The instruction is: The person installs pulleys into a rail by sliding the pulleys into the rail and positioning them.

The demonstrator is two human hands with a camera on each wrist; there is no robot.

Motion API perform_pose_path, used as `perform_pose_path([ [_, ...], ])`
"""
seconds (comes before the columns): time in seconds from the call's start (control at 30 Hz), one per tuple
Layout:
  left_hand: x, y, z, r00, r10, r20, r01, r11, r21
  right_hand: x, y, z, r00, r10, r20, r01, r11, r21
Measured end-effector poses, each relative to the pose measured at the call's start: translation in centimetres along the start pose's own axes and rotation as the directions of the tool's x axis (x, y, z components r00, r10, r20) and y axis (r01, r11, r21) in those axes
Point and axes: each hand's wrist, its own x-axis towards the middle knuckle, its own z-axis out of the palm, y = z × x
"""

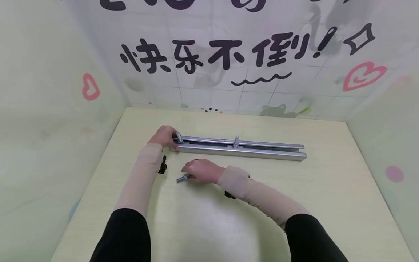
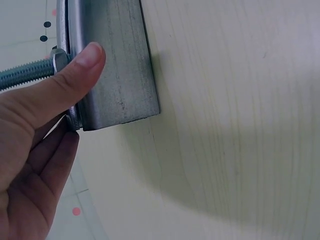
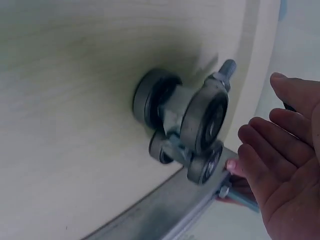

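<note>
A silver metal channel track [image 1: 248,152] with a slot along its top lies across the back half of the table. My left hand [image 1: 163,137] grips its left end, the thumb [image 2: 85,65] lying over the side wall beside a threaded bolt [image 2: 27,73] with a nut. A second bolt [image 1: 236,142] stands up from the slot near mid-length. In front of the track, my right hand [image 1: 203,171] reaches beside a roller trolley [image 3: 204,120] with dark wheels and its own bolt [image 1: 183,178]. The right wrist view shows the fingers loosely bent, apart from the trolley.
The pale wood-grain table [image 1: 209,225] is bounded by a printed back sheet [image 1: 212,91] with lettering and by pale side sheets. A black wrist mount [image 1: 162,165] sits under the left forearm.
</note>
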Motion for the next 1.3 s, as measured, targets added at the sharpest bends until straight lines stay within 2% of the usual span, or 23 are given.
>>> perform_pose_path([
  [0.17,-0.1,0.1,-0.1,1.0,-0.017,0.009,0.017,1.0,-0.02,1.5,-0.9,1.5,1.0,-0.017,0.012,0.018,0.99,-0.137],
  [0.3,-0.1,0.1,0.0,1.0,-0.02,0.022,0.021,1.0,-0.017,2.2,-1.5,2.5,1.0,0.021,0.014,-0.017,0.97,-0.242],
  [0.47,0.0,0.1,0.1,1.0,-0.012,0.017,0.012,1.0,0.005,2.7,-1.8,3.4,0.999,0.051,-0.003,-0.049,0.947,-0.318],
  [0.83,0.0,0.3,0.0,1.0,-0.006,0.005,0.006,1.0,0.003,2.7,-1.5,4.4,0.994,0.016,-0.108,-0.056,0.927,-0.371],
  [1.1,0.2,0.1,0.0,1.0,-0.009,0.003,0.009,1.0,-0.001,2.0,-1.1,4.4,0.979,-0.071,-0.19,-0.007,0.923,-0.384],
  [1.3,0.4,-0.1,0.0,1.0,-0.015,0.012,0.015,1.0,-0.011,1.0,-1.2,4.1,0.967,-0.138,-0.216,0.04,0.913,-0.405],
])
